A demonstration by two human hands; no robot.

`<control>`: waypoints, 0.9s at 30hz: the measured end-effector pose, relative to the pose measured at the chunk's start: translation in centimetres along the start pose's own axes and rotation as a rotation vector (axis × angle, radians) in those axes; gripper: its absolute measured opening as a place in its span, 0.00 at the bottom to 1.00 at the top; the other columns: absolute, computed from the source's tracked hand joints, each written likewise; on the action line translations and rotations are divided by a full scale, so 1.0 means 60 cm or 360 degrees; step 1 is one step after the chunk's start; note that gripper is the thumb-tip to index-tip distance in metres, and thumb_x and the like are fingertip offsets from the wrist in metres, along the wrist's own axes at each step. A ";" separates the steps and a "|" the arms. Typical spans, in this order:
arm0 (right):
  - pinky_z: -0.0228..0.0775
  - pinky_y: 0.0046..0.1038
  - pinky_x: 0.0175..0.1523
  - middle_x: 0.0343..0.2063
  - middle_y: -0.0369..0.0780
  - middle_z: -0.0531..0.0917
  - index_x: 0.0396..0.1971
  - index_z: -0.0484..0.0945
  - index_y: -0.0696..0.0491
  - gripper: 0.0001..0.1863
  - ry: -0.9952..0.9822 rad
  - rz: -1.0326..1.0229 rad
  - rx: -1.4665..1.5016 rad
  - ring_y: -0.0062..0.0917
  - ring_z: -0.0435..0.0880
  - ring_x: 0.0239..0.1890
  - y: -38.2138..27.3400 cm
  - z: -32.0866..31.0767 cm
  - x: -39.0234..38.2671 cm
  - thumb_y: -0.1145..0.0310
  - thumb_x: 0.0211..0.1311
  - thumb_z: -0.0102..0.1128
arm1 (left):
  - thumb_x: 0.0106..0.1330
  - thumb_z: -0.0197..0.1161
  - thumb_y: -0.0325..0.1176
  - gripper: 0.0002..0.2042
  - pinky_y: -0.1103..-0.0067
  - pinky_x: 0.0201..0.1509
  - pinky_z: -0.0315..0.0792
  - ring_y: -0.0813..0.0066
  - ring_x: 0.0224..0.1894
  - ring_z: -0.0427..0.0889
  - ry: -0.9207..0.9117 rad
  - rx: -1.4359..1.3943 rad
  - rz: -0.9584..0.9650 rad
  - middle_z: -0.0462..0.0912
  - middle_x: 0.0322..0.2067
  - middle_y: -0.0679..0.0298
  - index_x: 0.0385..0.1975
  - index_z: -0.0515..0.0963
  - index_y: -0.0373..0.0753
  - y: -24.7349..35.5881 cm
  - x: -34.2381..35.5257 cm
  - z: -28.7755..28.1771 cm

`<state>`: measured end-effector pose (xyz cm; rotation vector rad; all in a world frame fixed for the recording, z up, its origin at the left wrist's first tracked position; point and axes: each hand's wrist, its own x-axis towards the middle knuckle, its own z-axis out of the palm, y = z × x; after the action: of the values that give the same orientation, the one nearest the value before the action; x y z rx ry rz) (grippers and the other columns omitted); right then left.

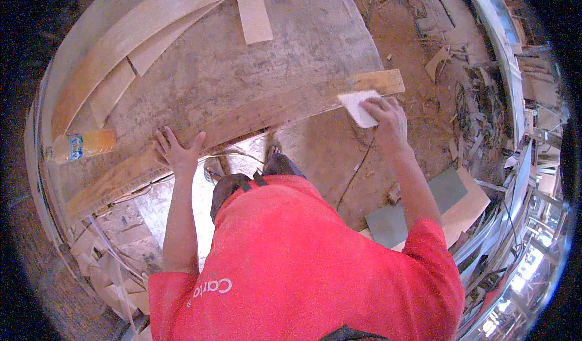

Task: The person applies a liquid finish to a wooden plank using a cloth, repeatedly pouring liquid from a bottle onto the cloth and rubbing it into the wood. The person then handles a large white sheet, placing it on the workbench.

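A long wooden plank (260,109) lies along the near edge of the worktable (242,62), its right end sticking out past the tabletop. My left hand (178,150) rests on the plank left of the middle, fingers spread and holding nothing. Near the right end, my right hand (388,118) grips a white, flat, roughly square pad (361,107) between thumb and fingers. The pad is against or just over the plank's near edge; I cannot tell whether it touches. Its underside is hidden.
A bottle of orange drink (96,144) lies at the table's left. A long curved board (145,23), smaller offcuts (115,92) and a short strip (254,16) lie toward the back. Scraps (479,117) litter the floor at right, near grey-green sheets (447,190).
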<state>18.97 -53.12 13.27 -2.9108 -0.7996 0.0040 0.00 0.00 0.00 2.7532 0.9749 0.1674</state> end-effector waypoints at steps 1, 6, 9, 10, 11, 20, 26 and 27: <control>0.72 0.39 0.63 0.55 0.30 0.85 0.54 0.87 0.40 0.29 0.0100 -0.0008 -0.0023 0.34 0.80 0.58 0.017 -0.001 0.004 0.74 0.46 0.72 | 0.53 0.64 0.80 0.62 0.45 0.80 0.30 0.43 0.82 0.35 -0.0005 -0.0003 0.0004 0.41 0.81 0.50 0.80 0.53 0.40 0.005 -0.008 0.007; 0.73 0.40 0.60 0.54 0.30 0.85 0.54 0.86 0.39 0.29 0.0301 -0.0090 -0.0072 0.35 0.80 0.58 0.040 0.046 0.038 0.74 0.47 0.71 | 0.53 0.64 0.79 0.62 0.47 0.81 0.32 0.39 0.82 0.36 -0.0013 -0.0073 0.0048 0.42 0.81 0.45 0.79 0.53 0.37 -0.004 0.019 -0.023; 0.74 0.40 0.60 0.54 0.31 0.85 0.55 0.85 0.39 0.29 0.0246 -0.0131 -0.0077 0.35 0.80 0.58 0.048 0.056 0.039 0.75 0.49 0.69 | 0.53 0.64 0.79 0.63 0.47 0.81 0.32 0.38 0.82 0.36 -0.0039 -0.0014 0.0046 0.42 0.80 0.44 0.79 0.53 0.37 -0.011 0.004 -0.023; 0.74 0.39 0.60 0.54 0.31 0.85 0.55 0.85 0.39 0.29 0.0271 -0.0144 -0.0064 0.35 0.80 0.58 0.054 0.059 0.042 0.76 0.50 0.68 | 0.53 0.64 0.79 0.63 0.47 0.81 0.31 0.38 0.82 0.36 -0.0034 -0.0009 0.0048 0.42 0.80 0.44 0.79 0.52 0.37 -0.009 0.007 -0.024; 0.75 0.39 0.60 0.55 0.31 0.85 0.56 0.85 0.39 0.29 0.0295 -0.0157 -0.0050 0.35 0.80 0.57 0.059 0.062 0.046 0.76 0.51 0.67 | 0.53 0.64 0.79 0.63 0.47 0.81 0.31 0.39 0.82 0.36 -0.0029 -0.0004 0.0051 0.42 0.80 0.44 0.79 0.52 0.36 -0.008 0.011 -0.024; 0.78 0.37 0.56 0.50 0.34 0.87 0.47 0.89 0.43 0.23 0.0084 -0.0005 0.0062 0.37 0.81 0.56 0.045 0.045 0.062 0.77 0.50 0.66 | 0.52 0.63 0.80 0.63 0.43 0.79 0.28 0.43 0.83 0.33 -0.0010 -0.0021 0.0038 0.39 0.82 0.49 0.80 0.50 0.38 -0.015 0.009 -0.015; 0.78 0.37 0.56 0.50 0.33 0.87 0.48 0.89 0.42 0.25 -0.0319 -0.0013 0.0020 0.37 0.81 0.56 -0.021 -0.025 0.003 0.79 0.47 0.66 | 0.52 0.62 0.80 0.62 0.39 0.78 0.26 0.46 0.83 0.32 -0.0008 -0.0010 -0.0024 0.38 0.82 0.50 0.80 0.51 0.42 -0.012 0.004 -0.009; 0.77 0.38 0.56 0.51 0.33 0.87 0.49 0.89 0.42 0.26 -0.0169 -0.0034 0.0092 0.36 0.81 0.56 -0.030 -0.021 0.006 0.79 0.46 0.66 | 0.51 0.63 0.80 0.62 0.39 0.78 0.28 0.46 0.83 0.33 -0.0023 0.0034 -0.0022 0.39 0.82 0.51 0.80 0.52 0.42 -0.007 0.002 -0.015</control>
<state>18.39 -51.53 14.74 -2.8675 -0.8317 0.1778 -0.29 0.53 0.76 2.7624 0.9973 0.1354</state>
